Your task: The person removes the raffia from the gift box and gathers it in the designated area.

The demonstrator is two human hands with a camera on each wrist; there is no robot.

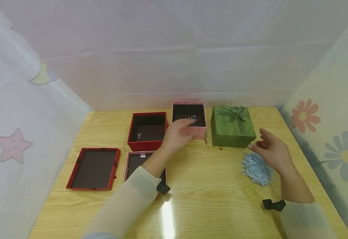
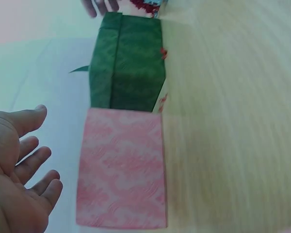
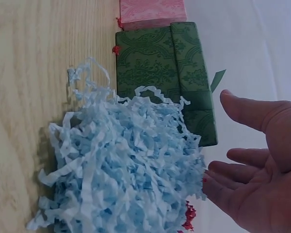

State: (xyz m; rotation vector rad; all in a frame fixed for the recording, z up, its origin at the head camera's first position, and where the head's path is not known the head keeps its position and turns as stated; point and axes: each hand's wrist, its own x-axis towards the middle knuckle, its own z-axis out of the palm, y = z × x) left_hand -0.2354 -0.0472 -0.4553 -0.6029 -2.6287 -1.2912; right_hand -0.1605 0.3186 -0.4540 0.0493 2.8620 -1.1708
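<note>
Lids lie farthest left on my head feed: a red lid (image 1: 94,168), its dark inside turned up, then a pink-edged lid (image 1: 133,163), also inside up and partly hidden from me by the left forearm. Behind them I see a red box (image 1: 148,145), open, dark within, with a small white scrap (image 1: 139,135) on its floor. Next to it stands a pink box (image 1: 198,132), open too, holding a few blue and dark red shreds (image 1: 194,117). The left hand (image 1: 176,135) reaches over its front edge, fingers loose and gripping nothing; part of the opening is covered from my view. Red scraps (image 1: 205,142) lie on the wooden table (image 1: 198,186) near its front. To the right sits a green box (image 1: 232,129), covered, with a green bow (image 1: 239,113) on top, so I cannot tell what it contains. Right of that, the right hand (image 1: 274,153) hovers released, fingers spread, above a heap of blue shredded paper (image 1: 257,170) on the table. My right wrist feed shows dark red shreds (image 3: 189,216) peeking out beside the heap.
</note>
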